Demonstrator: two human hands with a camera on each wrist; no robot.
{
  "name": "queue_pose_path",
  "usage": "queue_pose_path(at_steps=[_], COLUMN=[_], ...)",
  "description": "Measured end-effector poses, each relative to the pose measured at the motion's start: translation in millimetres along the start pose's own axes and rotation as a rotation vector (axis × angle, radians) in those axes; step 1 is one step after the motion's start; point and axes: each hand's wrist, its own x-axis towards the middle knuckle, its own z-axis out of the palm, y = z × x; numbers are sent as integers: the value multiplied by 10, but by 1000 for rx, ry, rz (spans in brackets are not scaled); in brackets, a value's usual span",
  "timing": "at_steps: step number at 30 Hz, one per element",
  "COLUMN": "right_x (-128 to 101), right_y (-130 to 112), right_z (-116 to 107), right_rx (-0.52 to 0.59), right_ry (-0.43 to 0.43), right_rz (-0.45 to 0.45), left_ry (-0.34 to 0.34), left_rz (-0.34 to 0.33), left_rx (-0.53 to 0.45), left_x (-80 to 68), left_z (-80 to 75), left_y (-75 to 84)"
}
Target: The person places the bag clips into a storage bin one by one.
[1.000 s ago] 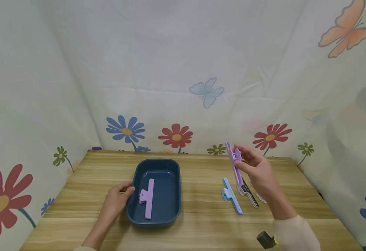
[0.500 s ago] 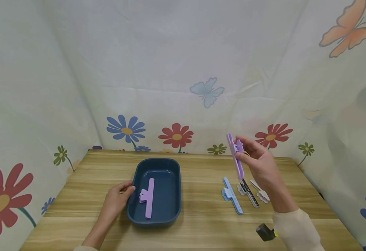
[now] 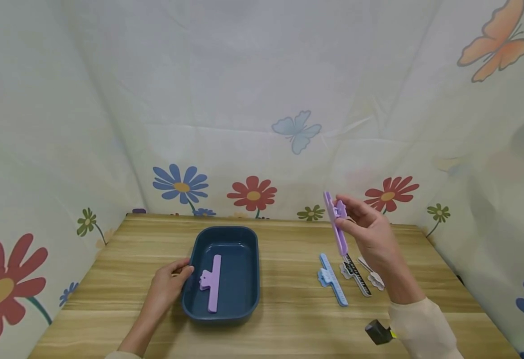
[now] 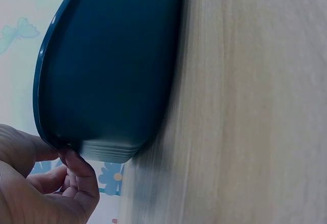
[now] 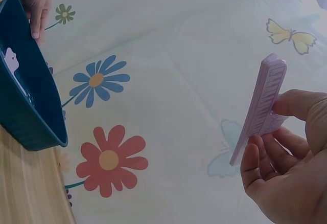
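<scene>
My right hand [image 3: 372, 234] pinches a purple ruler clip [image 3: 336, 227] by its scalloped tab, thumb on one side and fingers on the other. The clip is held up over the right part of the table, its long bar tilted near upright; the right wrist view shows fine markings along the bar [image 5: 265, 96]. At the left, my left hand [image 3: 167, 284] pinches the rim of a dark blue rectangular basin [image 3: 253, 294], as the left wrist view also shows at the basin's corner. Inside the basin lies another purple clip [image 3: 214, 284], flat on the bottom.
Below the right hand, a light blue clip [image 3: 332, 280], a black-and-white clip [image 3: 358, 279] and a white clip [image 3: 374, 276] lie on the wooden table [image 3: 289, 324]. A small black object [image 3: 378, 332] is by the right sleeve. Flower-printed cloth [image 3: 226, 89] surrounds the table.
My right hand has risen slightly with the purple clip, uncovering more of the white clip on the table. The left hand and the basin stay in place.
</scene>
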Motion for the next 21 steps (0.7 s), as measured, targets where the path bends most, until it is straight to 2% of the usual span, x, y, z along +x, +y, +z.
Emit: queue_pose_path(at_steps=[12,21], right_x=[75,141], right_y=[99,185], right_z=[187,404], right_rx=[-28,0], right_ry=[-71,-115], right_rz=[-4,-6], left_ry=[0,5], left_rz=[4,13], left_rx=[6,5], left_x=[0,3], left_z=[-6,-7], left_y=[-4,-3])
